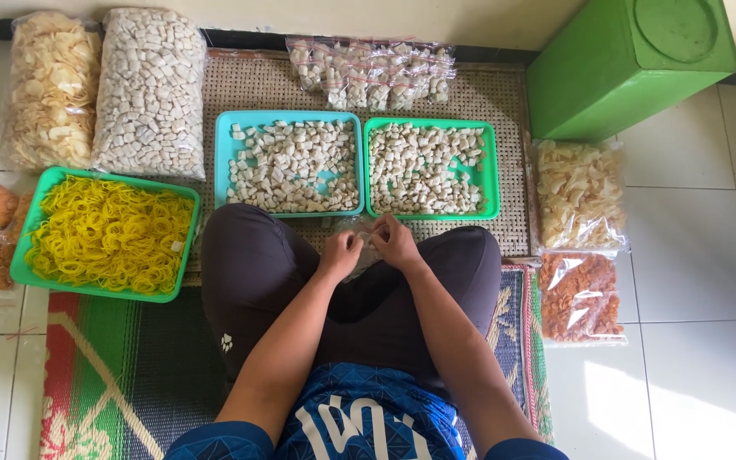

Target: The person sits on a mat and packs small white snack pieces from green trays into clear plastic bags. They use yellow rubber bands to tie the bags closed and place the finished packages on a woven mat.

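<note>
A person sits cross-legged on a woven mat (487, 94) on the floor, both hands meeting just above the knees over a small clear plastic bag (366, 243). The left hand (340, 254) pinches one side of the bag, its grip narrow and closed on the film; the right hand (395, 243) pinches the bag's top, fingers drawn tight. The bag lies just near of the two trays and is mostly hidden by the hands, so whether it is filled cannot be told.

A loose pinch could let the thin film slip and spill pieces onto the dark trousers or the mat. Any forward reach risks knocking a tray edge, since the blue tray (223, 162) and the green tray (491, 170), both full of pale cracker pieces, sit touching side by side right before the knees.

To the left, a green basket of yellow noodle rings (108, 234) crowds the knee. Far left stand two big sacks (100, 89); at the far edge lies a row of small filled packets (372, 72). Right are bagged chips (579, 196), orange crackers (579, 296) and a green tin (632, 64).
</note>
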